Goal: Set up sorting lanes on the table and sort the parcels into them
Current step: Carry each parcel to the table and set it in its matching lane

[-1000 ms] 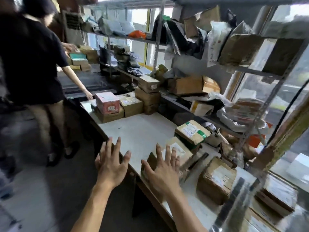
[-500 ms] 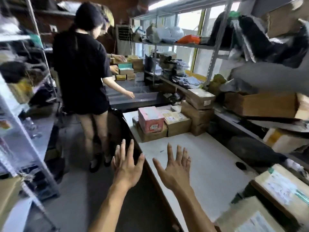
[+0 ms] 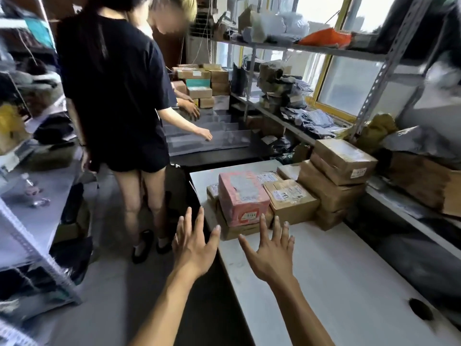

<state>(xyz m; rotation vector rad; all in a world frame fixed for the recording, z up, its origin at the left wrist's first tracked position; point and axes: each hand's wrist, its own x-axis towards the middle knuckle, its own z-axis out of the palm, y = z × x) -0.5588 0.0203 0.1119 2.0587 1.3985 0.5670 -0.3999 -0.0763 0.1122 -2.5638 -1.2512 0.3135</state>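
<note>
Both hands empty, reaching toward the parcel cluster.
Left hand and right hand: fingers spread, nothing held; pink parcel nearest on table.

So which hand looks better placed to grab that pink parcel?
Probably the right hand: its open fingers point at the pink parcel, above the table. The left hand hangs off the table's edge.

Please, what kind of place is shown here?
Probably a parcel sorting room or a courier depot. Labelled cardboard parcels are stacked on the white table, metal shelves hold more packages, and clear dividers form lanes on the dark table.
</note>
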